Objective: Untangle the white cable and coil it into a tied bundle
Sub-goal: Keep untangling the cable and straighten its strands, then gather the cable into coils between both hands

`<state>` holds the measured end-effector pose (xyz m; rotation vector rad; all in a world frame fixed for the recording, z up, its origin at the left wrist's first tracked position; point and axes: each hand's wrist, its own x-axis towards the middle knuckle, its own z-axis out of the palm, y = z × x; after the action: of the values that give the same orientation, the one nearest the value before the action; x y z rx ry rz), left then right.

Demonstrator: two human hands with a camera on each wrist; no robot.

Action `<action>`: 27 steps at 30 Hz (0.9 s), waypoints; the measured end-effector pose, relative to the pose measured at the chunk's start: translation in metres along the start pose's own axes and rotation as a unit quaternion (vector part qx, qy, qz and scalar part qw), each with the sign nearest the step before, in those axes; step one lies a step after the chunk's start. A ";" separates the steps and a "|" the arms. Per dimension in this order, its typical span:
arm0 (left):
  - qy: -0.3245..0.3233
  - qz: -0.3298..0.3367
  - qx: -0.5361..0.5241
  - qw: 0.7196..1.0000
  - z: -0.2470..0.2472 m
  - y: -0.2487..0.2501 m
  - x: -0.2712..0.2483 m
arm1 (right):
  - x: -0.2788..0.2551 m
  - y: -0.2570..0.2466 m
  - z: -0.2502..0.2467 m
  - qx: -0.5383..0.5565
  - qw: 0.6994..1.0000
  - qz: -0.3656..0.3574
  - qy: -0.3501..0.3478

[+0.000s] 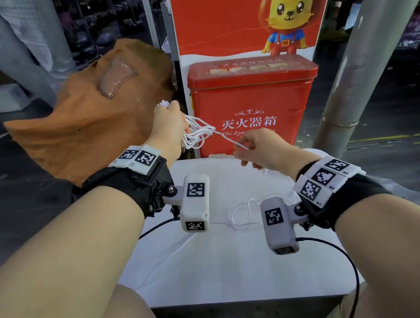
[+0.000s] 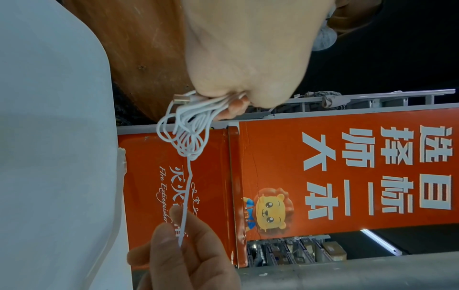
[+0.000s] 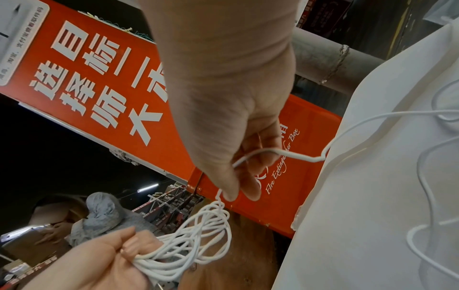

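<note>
Two hands work above our white table point(image 1: 215, 273). Our left hand point(image 1: 169, 129) grips a bunch of white cable point(image 1: 196, 134) loops, fingers curled tight round them, with a plug end point(image 2: 180, 96) poking out beside the fist. Our right hand point(image 1: 264, 148) pinches a single strand running from the bunch; the slack trails in loose curves on the table. A brown cloth bag point(image 1: 84, 114) hangs just behind the left hand, and a red fire extinguisher box point(image 1: 252, 98) stands behind both hands, beneath a red lion poster point(image 1: 241, 14).

White cable point(image 2: 185, 133): loops bunched in my left hand point(image 2: 248, 58), metal plug end protruding; one strand runs to my right hand point(image 2: 183, 261), pinched. Behind: red fire extinguisher box point(image 2: 216, 196).
</note>
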<state>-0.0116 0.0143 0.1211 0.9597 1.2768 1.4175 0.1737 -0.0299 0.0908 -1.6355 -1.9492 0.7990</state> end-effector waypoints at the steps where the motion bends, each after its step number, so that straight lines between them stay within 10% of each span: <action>1: 0.014 0.003 0.023 1.000 -0.002 -0.001 0.002 | -0.001 -0.002 -0.001 -0.040 0.999 -0.018 -0.015; 8: -0.113 -0.017 0.018 0.993 0.005 -0.002 -0.008 | -0.003 -0.018 0.006 -0.186 0.972 -0.096 -0.109; 20: -0.221 -0.108 0.029 0.969 0.013 0.006 -0.024 | -0.010 -0.032 0.001 -0.155 0.966 -0.169 0.117; 27: -0.206 -0.117 0.002 0.971 0.008 0.007 -0.021 | -0.011 -0.031 -0.003 -0.095 0.976 -0.187 0.066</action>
<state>0.0002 -0.0042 0.1300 1.0076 1.0400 0.9707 0.1556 -0.0442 0.1152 -1.3192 -2.1955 0.3585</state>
